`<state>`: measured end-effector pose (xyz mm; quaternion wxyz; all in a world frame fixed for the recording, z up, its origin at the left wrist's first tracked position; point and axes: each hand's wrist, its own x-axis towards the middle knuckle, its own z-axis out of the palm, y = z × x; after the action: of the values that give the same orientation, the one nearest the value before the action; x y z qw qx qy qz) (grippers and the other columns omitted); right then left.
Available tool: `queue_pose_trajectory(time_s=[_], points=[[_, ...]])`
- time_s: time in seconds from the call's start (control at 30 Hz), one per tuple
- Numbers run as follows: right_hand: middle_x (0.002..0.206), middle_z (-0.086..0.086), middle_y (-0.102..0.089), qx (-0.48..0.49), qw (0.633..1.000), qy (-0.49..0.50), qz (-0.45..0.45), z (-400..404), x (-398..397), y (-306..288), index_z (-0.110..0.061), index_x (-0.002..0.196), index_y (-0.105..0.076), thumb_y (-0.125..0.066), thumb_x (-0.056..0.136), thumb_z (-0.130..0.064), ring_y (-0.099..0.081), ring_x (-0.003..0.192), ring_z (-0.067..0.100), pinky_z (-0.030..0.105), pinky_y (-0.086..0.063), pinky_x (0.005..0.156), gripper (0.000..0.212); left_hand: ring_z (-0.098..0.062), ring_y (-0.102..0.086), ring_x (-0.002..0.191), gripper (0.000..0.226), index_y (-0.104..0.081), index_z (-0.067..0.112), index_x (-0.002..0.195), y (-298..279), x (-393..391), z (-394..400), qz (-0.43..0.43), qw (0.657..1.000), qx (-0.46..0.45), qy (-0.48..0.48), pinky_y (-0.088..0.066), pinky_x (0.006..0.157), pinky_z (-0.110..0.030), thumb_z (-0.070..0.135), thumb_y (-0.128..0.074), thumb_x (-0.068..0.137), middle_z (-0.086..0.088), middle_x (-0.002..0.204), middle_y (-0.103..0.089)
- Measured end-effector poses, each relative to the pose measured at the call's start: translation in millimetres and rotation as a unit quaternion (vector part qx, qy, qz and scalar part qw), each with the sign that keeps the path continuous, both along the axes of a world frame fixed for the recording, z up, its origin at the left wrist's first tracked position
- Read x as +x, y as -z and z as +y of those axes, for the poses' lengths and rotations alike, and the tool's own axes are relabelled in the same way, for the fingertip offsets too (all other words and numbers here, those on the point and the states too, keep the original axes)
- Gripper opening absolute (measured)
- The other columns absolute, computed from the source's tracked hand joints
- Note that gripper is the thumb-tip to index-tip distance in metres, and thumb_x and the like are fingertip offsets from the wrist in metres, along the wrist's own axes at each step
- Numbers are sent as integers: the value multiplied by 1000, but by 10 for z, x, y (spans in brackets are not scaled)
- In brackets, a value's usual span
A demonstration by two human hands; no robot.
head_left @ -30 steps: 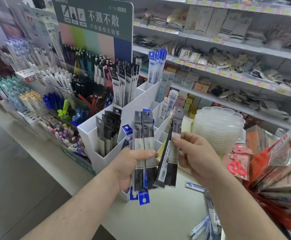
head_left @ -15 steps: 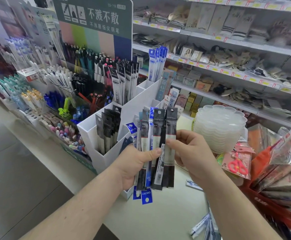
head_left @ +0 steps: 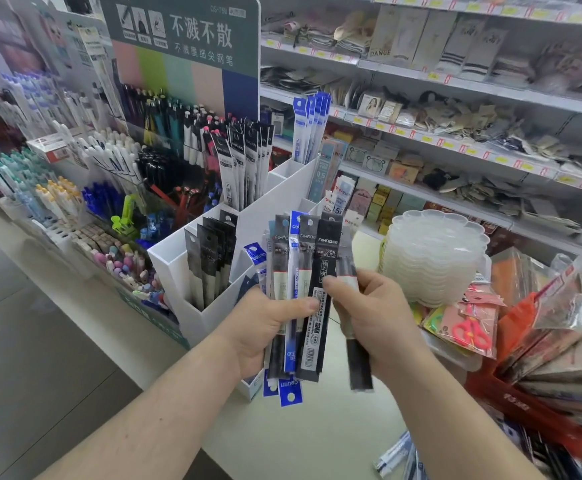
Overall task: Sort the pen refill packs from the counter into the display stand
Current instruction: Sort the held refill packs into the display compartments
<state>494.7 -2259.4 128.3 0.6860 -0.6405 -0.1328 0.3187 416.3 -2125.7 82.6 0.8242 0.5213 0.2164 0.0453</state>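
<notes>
My left hand [head_left: 265,327] grips a fanned bundle of black and blue pen refill packs [head_left: 294,271] upright above the counter [head_left: 300,441]. My right hand [head_left: 372,313] pinches a black refill pack [head_left: 357,362] at the bundle's right side, thumb resting on the front black pack. Just behind stands the white display stand [head_left: 213,313], with black packs [head_left: 210,258] in its near left slot and blue packs [head_left: 312,126] in a far slot. More loose packs [head_left: 397,455] lie on the counter at the bottom right.
A stack of clear scalloped plastic trays [head_left: 431,261] stands to the right of the stand. Packaged scissors [head_left: 469,327] and a red bin of bagged goods [head_left: 559,358] crowd the right side. Pen racks [head_left: 75,188] fill the left; stocked shelves [head_left: 456,143] run behind.
My hands came together: the pack in my right hand, apart from the bundle a second ago, now sits against its right side, and the bundle is fanned wider.
</notes>
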Motion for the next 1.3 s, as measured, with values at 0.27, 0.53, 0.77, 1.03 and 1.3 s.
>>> queue_pose_trajectory(time_s=[0.27, 0.53, 0.77, 1.03, 1.3], points=[[64, 9, -68, -100, 962, 128, -220, 112, -1, 153, -7, 70, -67, -71, 84, -9, -61, 59, 29, 41, -55, 56, 15, -33, -72, 96, 43, -69, 13, 111, 80, 103, -62, 7, 992, 107, -63, -55, 90, -57, 20, -87, 72, -13, 101, -75], [65, 15, -58, 32, 994, 10, 108, 158, -53, 60, -2, 80, -66, -60, 96, -14, -59, 58, 22, 33, -57, 61, 21, -29, -71, 79, 33, -75, 4, 93, 131, 56, -35, -82, 995, -38, -35, -60, 75, -41, 12, -82, 62, -19, 88, -73], [48, 2, -52, 2, 995, -27, 92, 69, -19, -47, -1, 96, -61, -45, 102, -36, -47, 37, 9, 19, -41, 39, 39, -32, -73, 75, 27, -69, -2, 103, 9, -35, -1, -67, 995, -34, -68, -61, 65, -39, 3, -69, 76, -23, 93, -73], [60, -6, -67, -102, 982, -14, -159, -11, 39, -38, -15, 82, -71, -68, 93, -18, -62, 56, 6, 23, -49, 48, 12, -36, -73, 85, 40, -64, 3, 107, -102, -135, 32, -39, 998, 26, -47, -61, 76, -46, 12, -78, 71, -22, 102, -73], [78, 9, -75, -57, 995, -54, -57, 89, -80, 44, -7, 88, -67, -54, 101, -16, -72, 71, 21, 36, -57, 62, 20, -40, -72, 90, 52, -62, -1, 118, -114, -161, 48, -25, 998, 18, -63, -59, 81, -52, 12, -81, 72, -26, 105, -71]])
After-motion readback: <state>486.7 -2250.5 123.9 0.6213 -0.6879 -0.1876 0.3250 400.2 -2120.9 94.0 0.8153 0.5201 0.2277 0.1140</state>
